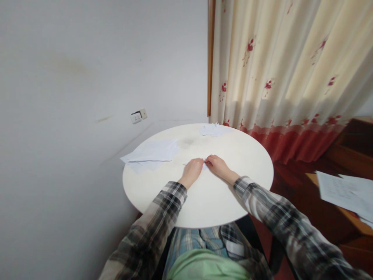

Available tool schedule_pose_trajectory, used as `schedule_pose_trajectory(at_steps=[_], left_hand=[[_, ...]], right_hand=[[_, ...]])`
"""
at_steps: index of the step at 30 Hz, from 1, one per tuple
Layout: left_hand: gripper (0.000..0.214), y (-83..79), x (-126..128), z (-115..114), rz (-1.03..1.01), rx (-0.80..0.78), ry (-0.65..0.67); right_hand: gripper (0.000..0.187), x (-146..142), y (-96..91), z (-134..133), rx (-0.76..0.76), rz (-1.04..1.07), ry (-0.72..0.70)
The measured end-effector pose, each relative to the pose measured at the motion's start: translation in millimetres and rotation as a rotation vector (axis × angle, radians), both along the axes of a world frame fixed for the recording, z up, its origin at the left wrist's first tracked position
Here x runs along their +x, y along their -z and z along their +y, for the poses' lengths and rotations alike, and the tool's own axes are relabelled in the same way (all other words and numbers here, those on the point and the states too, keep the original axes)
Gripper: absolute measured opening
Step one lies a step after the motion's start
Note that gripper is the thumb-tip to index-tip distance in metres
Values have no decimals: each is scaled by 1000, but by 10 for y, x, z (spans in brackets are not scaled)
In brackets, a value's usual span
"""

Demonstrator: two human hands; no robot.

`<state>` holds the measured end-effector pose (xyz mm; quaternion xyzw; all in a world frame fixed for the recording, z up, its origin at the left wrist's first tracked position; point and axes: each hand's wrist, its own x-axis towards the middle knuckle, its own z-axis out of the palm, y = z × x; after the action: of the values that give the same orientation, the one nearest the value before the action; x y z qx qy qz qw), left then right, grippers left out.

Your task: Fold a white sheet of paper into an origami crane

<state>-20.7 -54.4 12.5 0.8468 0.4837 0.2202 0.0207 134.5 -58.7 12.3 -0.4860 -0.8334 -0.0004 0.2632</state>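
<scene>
Near the middle of the round white table [204, 202], my left hand [194, 170] and my right hand [217, 165] meet with their fingertips close together. Both hands pinch a small piece of white paper [205, 166], mostly hidden beneath the fingers. A thin edge, perhaps of the same paper, shows just left of my left hand. Farther left lies a stack of white paper sheets [154, 150], overhanging the table's edge at one corner. At the far side rests a small heap of white paper pieces [211, 130].
A grey-white wall [87, 77] with a socket [136, 118] borders the table on the left. Behind it hangs a floral curtain [262, 70] with a red hem. To the right, papers [344, 194] lie on brown wooden furniture [352, 221].
</scene>
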Motion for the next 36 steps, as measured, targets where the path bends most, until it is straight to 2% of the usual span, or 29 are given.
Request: schedule_pose_trajectory(at_steps=[4, 8, 14, 21, 26, 32, 36], left_hand=[[38, 56, 123, -118, 113, 58, 24], [49, 95, 159, -154, 131, -31, 34], [56, 51, 105, -120, 143, -108, 38], [63, 10, 57, -105, 156, -206, -7], [66, 9, 61, -89, 155, -233, -14], [66, 8, 39, -77, 174, -211, 0], [60, -31, -13, -59, 237, -120, 31]], right_hand=[[12, 2, -2, -5, 4, 5, 21], [10, 3, -16, -14, 6, 0, 35], [13, 10, 3, -10, 5, -1, 13], [28, 110, 63, -31, -55, 61, -63], [28, 304, 125, 4, -71, 59, 16], [28, 507, 138, -13, -98, 111, 53], [25, 522, 65, -43, -146, 177, 110]])
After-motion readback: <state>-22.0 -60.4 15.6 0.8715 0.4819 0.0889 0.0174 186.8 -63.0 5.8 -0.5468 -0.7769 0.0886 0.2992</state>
